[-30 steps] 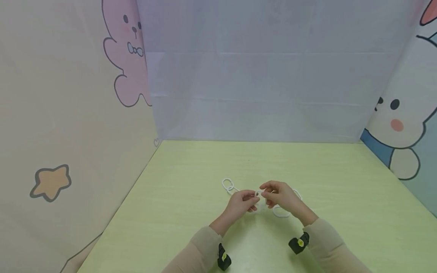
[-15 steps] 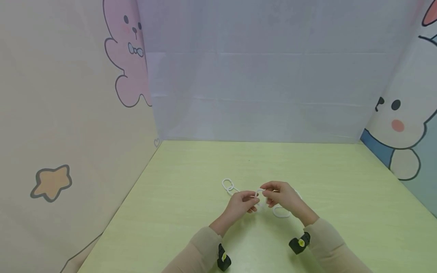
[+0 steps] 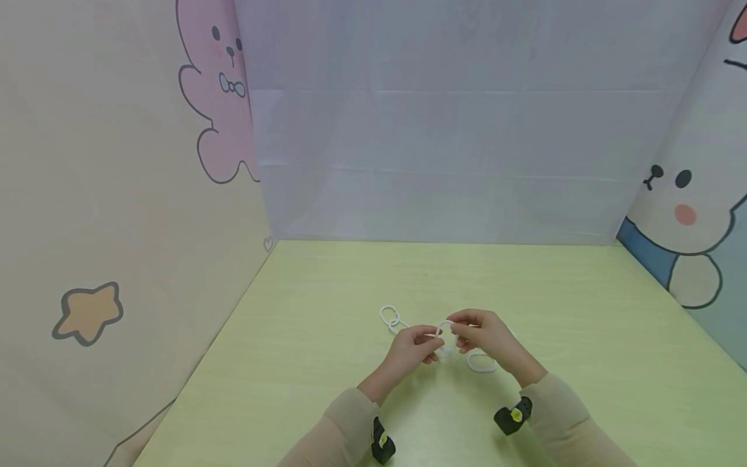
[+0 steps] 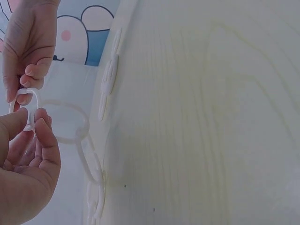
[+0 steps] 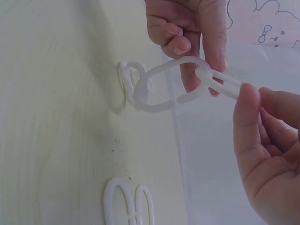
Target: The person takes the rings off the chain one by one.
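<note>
Where left hand faces right hand, both pinch links; another lies near.

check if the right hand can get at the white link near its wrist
Probably yes: the white link lies close with nothing seen on it, though the right hand pinches another link.

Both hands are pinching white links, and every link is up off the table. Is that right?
Not quite: not every link is off the table. The head view shows a white link lying there, close to the right hand. The rest is right: that hand and the left hand are both pinching white links.
</note>
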`<state>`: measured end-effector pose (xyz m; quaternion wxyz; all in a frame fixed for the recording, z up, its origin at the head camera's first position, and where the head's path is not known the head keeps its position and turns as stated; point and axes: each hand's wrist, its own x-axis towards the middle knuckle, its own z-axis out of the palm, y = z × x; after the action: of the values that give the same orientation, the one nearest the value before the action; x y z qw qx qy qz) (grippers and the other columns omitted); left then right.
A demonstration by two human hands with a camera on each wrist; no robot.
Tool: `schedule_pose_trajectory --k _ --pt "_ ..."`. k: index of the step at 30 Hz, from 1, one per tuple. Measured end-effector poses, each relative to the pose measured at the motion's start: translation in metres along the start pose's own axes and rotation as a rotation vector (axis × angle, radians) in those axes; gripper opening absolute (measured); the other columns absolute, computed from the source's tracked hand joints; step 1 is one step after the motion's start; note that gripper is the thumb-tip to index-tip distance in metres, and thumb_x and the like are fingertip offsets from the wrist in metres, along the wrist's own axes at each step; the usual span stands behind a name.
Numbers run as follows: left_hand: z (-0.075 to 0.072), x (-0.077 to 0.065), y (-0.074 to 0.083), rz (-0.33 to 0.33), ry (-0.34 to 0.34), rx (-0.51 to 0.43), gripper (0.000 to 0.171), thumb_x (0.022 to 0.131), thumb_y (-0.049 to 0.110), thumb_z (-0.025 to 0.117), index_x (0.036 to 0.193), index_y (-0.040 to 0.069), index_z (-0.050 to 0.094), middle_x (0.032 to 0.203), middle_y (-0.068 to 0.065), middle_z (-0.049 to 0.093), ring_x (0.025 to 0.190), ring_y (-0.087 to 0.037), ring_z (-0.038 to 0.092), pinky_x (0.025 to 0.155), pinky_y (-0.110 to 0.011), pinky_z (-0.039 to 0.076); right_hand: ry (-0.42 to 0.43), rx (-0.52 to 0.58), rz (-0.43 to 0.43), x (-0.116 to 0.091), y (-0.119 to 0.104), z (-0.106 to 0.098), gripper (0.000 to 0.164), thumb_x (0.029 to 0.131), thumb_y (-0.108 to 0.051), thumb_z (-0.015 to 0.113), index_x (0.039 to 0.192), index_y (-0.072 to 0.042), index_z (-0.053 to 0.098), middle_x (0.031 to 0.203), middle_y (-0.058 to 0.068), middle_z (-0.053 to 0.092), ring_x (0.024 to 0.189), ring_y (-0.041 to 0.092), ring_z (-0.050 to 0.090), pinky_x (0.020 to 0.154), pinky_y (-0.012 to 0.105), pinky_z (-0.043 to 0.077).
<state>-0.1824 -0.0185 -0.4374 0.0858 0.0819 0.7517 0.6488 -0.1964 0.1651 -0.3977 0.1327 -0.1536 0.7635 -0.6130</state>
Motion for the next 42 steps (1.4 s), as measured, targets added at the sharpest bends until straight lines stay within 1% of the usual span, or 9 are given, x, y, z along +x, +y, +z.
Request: schedule_pose_trajectory --k 5,8,13,23,26,30,33,37,42 --pt "0.0014 0.0025 -0.0022 0.001 -0.001 0.001 0.025 0.088 0.007 0.061 0.109 -0.007 0.060 0.092 -0.022 0.065 0.058 -0.010 0.058 0.056 -0.025 0.050 0.015 0.014 0.011 -0.0007 0.0003 -0.0013 0.033 0.092 -0.010 0.057 0.114 0.014 0.052 0.078 0.009 0.059 0.066 0.018 0.057 0.060 0.031 0.053" --pt "0.0019 0.0028 -0.0021 0.000 -0.001 0.004 0.025 0.088 0.005 0.061 0.109 -0.009 0.059 0.092 -0.023 0.065 0.058 -0.010 0.057 0.056 -0.026 0.050 0.022 0.017 0.012 -0.0010 0.0010 -0.0022 0.032 0.092 -0.009 0.057 0.114 0.013 0.052 0.079 0.008 0.059 0.066 0.019 0.057 0.060 0.031 0.053" --pt "0.0026 0.0021 -0.0003 -0.010 0.005 0.016 0.026 0.088 0.010 0.062 0.108 -0.007 0.061 0.091 -0.018 0.066 0.058 -0.009 0.058 0.057 -0.025 0.050 0.031 0.018 0.013 -0.0013 0.0022 -0.0033 0.026 0.092 -0.006 0.055 0.111 0.012 0.053 0.081 0.008 0.059 0.066 0.019 0.058 0.061 0.032 0.053" --pt "0.0003 0.0022 -0.0020 -0.013 -0.003 0.026 0.024 0.091 0.017 0.060 0.103 -0.004 0.063 0.086 -0.003 0.067 0.060 -0.009 0.058 0.059 -0.025 0.051 0.056 0.040 0.011 -0.0020 0.0025 -0.0041 0.026 0.092 -0.008 0.055 0.111 0.010 0.052 0.080 0.008 0.057 0.066 0.019 0.059 0.061 0.032 0.053" --pt "0.0001 0.0022 -0.0015 -0.011 0.003 0.021 0.023 0.091 0.018 0.060 0.101 -0.002 0.064 0.086 -0.004 0.067 0.061 -0.009 0.058 0.060 -0.025 0.051 0.068 0.052 0.009 -0.0026 0.0021 -0.0051 0.025 0.093 -0.006 0.054 0.111 0.011 0.050 0.082 0.009 0.057 0.067 0.018 0.059 0.062 0.032 0.053" --pt "0.0002 0.0012 0.0000 -0.011 0.021 0.006 0.022 0.089 0.015 0.063 0.100 -0.003 0.064 0.085 -0.008 0.067 0.060 -0.010 0.058 0.060 -0.026 0.052 0.086 0.083 0.010 -0.0025 0.0026 -0.0057 0.025 0.093 -0.005 0.053 0.111 0.011 0.048 0.082 0.009 0.057 0.068 0.018 0.061 0.062 0.032 0.053" --pt "0.0006 0.0000 0.0007 -0.007 0.033 -0.018 0.020 0.088 0.013 0.064 0.099 -0.003 0.063 0.085 -0.012 0.067 0.060 -0.011 0.058 0.060 -0.026 0.052 0.095 0.098 0.006 -0.0025 0.0034 -0.0060 0.028 0.093 -0.004 0.053 0.115 0.012 0.046 0.083 0.009 0.057 0.069 0.018 0.062 0.063 0.032 0.053" --pt "0.0003 -0.0005 0.0014 0.001 0.049 -0.051 0.015 0.089 0.011 0.061 0.097 -0.002 0.060 0.084 -0.012 0.067 0.059 -0.011 0.057 0.059 -0.026 0.051 0.097 0.110 0.004 -0.0025 0.0041 -0.0064 0.033 0.092 -0.003 0.052 0.120 0.015 0.043 0.084 0.009 0.057 0.069 0.017 0.062 0.064 0.031 0.053" --pt "-0.0014 0.0009 0.0002 0.005 0.054 -0.058 0.014 0.091 0.013 0.059 0.097 0.001 0.059 0.082 -0.009 0.067 0.058 -0.010 0.057 0.058 -0.026 0.051 0.102 0.121 0.018 -0.0026 0.0052 -0.0063 0.035 0.092 -0.002 0.051 0.122 0.015 0.042 0.085 0.010 0.057 0.071 0.017 0.063 0.066 0.032 0.053"
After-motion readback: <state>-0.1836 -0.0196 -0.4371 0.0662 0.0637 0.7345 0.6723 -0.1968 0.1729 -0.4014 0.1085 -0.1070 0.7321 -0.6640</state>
